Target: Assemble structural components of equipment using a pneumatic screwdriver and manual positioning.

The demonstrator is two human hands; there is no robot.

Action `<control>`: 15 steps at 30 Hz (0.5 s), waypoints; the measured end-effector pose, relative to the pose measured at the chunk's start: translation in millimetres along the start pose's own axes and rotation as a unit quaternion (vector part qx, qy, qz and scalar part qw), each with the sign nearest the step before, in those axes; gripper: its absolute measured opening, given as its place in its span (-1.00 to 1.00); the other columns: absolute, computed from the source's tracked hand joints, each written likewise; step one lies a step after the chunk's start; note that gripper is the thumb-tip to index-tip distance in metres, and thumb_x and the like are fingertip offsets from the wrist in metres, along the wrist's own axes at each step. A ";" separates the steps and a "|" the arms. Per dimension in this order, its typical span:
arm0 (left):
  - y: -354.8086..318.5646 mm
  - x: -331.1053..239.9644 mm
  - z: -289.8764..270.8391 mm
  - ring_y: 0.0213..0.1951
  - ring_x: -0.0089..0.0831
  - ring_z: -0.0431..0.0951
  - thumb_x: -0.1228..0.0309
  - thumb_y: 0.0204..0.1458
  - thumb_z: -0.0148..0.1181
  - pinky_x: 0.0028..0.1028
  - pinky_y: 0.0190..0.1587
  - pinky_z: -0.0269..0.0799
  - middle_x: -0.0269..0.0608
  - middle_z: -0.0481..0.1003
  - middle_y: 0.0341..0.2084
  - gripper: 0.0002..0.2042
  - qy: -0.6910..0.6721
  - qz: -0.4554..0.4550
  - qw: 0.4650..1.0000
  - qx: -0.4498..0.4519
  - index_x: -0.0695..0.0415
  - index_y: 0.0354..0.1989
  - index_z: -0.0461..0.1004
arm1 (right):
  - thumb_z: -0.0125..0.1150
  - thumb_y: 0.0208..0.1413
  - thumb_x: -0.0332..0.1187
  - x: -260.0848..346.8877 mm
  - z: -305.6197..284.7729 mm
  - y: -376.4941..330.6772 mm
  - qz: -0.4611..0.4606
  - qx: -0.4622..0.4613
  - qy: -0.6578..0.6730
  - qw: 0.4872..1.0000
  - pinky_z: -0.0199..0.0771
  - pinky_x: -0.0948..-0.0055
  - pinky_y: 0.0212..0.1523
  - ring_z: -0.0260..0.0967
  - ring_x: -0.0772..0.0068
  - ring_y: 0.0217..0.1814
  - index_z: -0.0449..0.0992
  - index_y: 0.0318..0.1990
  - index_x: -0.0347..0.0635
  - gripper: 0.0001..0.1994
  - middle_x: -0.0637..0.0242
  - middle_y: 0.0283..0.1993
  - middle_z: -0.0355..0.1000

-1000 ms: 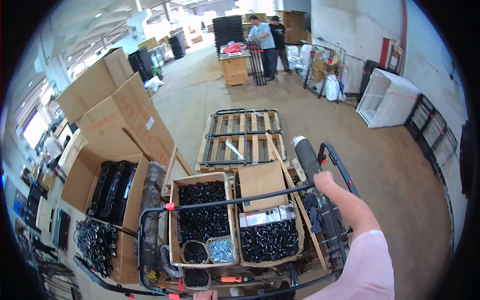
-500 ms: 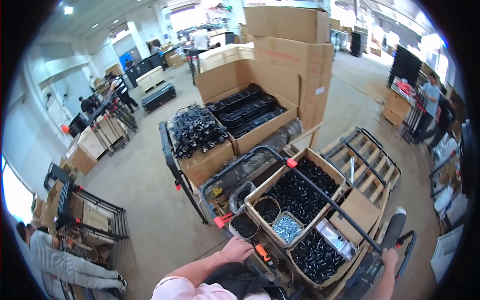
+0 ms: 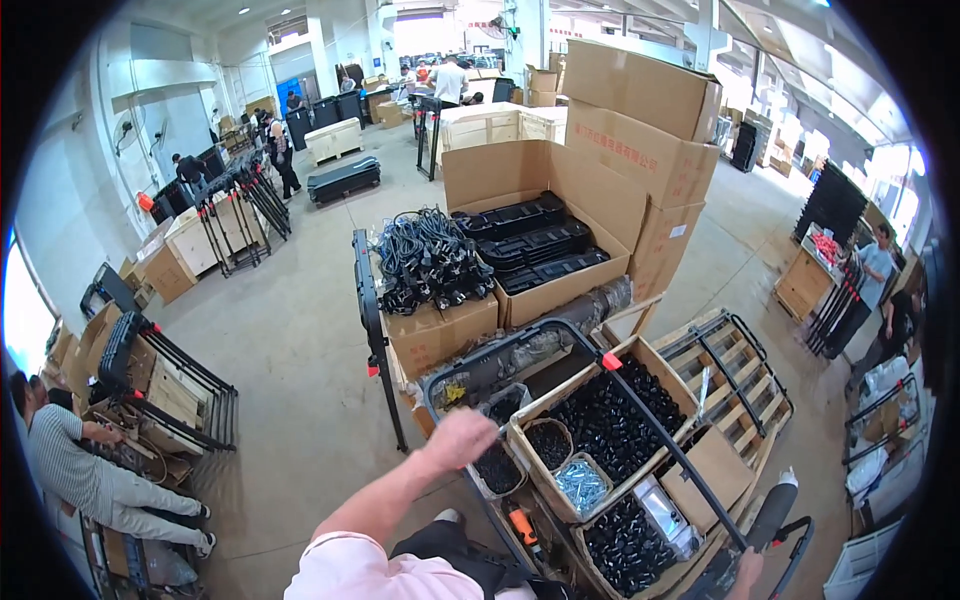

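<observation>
A black U-shaped tubular frame [image 3: 655,425] with red corner pieces lies across the bins in front of me. My left hand [image 3: 463,438] is closed at its left end, above a small bin of black screws [image 3: 497,468]; what the fingers hold is hidden. At the lower right, my right hand [image 3: 747,570] grips the frame's other end, its fingers partly out of sight. Under the frame, a wooden box [image 3: 520,428] holds many small black parts [image 3: 620,400]. Silver bolts [image 3: 580,484] fill a little basket inside it. An orange-and-black power tool [image 3: 524,528] lies beside the boxes.
Beyond the bins, an open carton [image 3: 500,165] holds long black parts, with bundled black cables [image 3: 430,255] on a carton beside it. Tall stacked cartons [image 3: 640,150] stand behind. A wooden pallet [image 3: 740,370] lies to the right. A person in a striped shirt [image 3: 70,450] works at far left.
My left hand has lifted from the edge of the screw bin to the frame's left end. My right hand has moved lower and left in the picture. The whole view has shifted.
</observation>
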State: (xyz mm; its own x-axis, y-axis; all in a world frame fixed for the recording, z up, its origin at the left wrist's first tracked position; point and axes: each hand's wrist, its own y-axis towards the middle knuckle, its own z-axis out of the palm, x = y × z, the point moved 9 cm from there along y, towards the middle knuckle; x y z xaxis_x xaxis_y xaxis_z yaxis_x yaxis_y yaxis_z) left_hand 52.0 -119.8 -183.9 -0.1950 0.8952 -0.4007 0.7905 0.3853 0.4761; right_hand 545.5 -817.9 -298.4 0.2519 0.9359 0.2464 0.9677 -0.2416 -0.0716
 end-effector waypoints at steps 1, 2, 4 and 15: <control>15.2 22.8 -19.4 -0.28 -0.01 0.56 0.34 0.16 0.23 -0.08 -0.16 0.48 -0.11 0.55 -0.45 -0.88 0.010 -0.007 0.999 -0.035 0.07 -0.38 0.59 | 0.08 0.28 -0.06 7.3 -2.8 -14.5 -0.039 -0.019 -0.035 0.998 0.51 -0.09 0.15 0.53 -0.31 0.16 0.64 -0.03 -0.42 -0.51 -0.24 0.04 0.59; 30.6 46.2 -42.1 -0.27 -0.02 0.57 0.36 0.16 0.22 -0.08 -0.17 0.48 -0.10 0.57 -0.43 -0.89 0.001 -0.029 0.995 -0.092 0.07 -0.37 0.61 | 0.08 0.28 -0.06 6.8 -2.2 -27.1 -0.035 -0.027 -0.036 0.998 0.51 -0.09 0.15 0.53 -0.31 0.16 0.64 -0.03 -0.42 -0.51 -0.24 0.04 0.59; 51.8 104.5 -81.9 -0.18 -0.04 0.62 0.34 0.19 0.23 -0.12 -0.08 0.53 -0.06 0.63 -0.31 -0.87 0.004 -0.103 0.981 -0.166 0.09 -0.27 0.65 | 0.15 0.26 -0.10 13.2 10.9 -53.7 -0.050 -0.001 -0.013 0.999 0.55 -0.04 0.02 0.58 -0.27 0.03 0.65 -0.13 -0.35 -0.59 -0.21 -0.10 0.61; 156.3 503.4 -227.4 -0.10 0.01 0.71 0.16 0.16 0.13 -0.14 0.03 0.59 0.10 0.70 -0.22 -0.64 0.023 -0.431 0.886 -0.169 0.18 -0.18 0.73 | 0.14 0.42 0.05 126.6 8.3 -348.1 0.062 0.230 0.016 0.971 0.51 -0.04 0.08 0.49 -0.10 0.14 0.47 0.33 -0.35 -0.38 -0.12 0.24 0.52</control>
State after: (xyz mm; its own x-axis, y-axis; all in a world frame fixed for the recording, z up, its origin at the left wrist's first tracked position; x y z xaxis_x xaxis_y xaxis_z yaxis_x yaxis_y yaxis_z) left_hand -54.6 442.0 -133.2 -0.6710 0.2420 -0.7009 0.1203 0.9683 0.2191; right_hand 240.4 -613.3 -250.4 0.3725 0.8972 0.2372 0.8267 -0.2048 -0.5240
